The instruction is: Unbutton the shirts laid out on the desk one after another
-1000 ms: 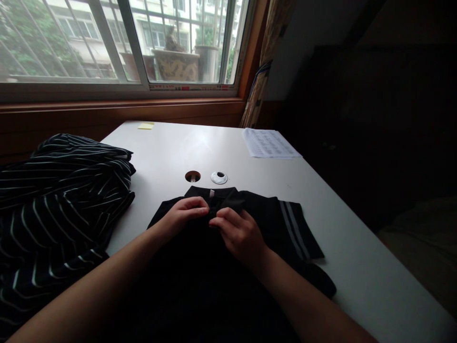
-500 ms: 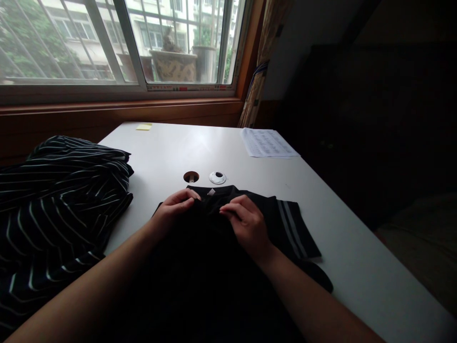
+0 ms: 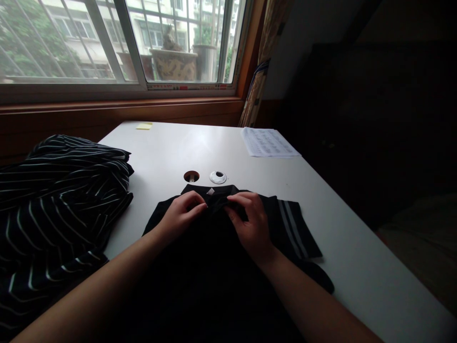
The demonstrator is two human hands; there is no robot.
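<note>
A black collared shirt [image 3: 214,267] lies spread on the white table, its collar toward the window. Two grey stripes cross its right sleeve [image 3: 293,228], and a small pale label [image 3: 211,191] shows inside the neck. Just left of the neck opening, my left hand [image 3: 183,212] pinches the collar fabric between thumb and fingers. On the other side, my right hand [image 3: 250,221] grips the collar's edge the same way. Dark cloth hides the exact fold between the fingertips.
A heap of black-and-white striped cloth [image 3: 64,205] covers the left side of the white table [image 3: 167,147]. Printed papers [image 3: 269,143] lie at the back right, a yellow sticky note [image 3: 144,126] at the back left. A round cable hole [image 3: 191,176] sits beside its white cover [image 3: 217,177].
My left hand has shifted slightly right along the collar, toward the neck opening. My right hand has moved a little up, its fingers now nearer the label.
</note>
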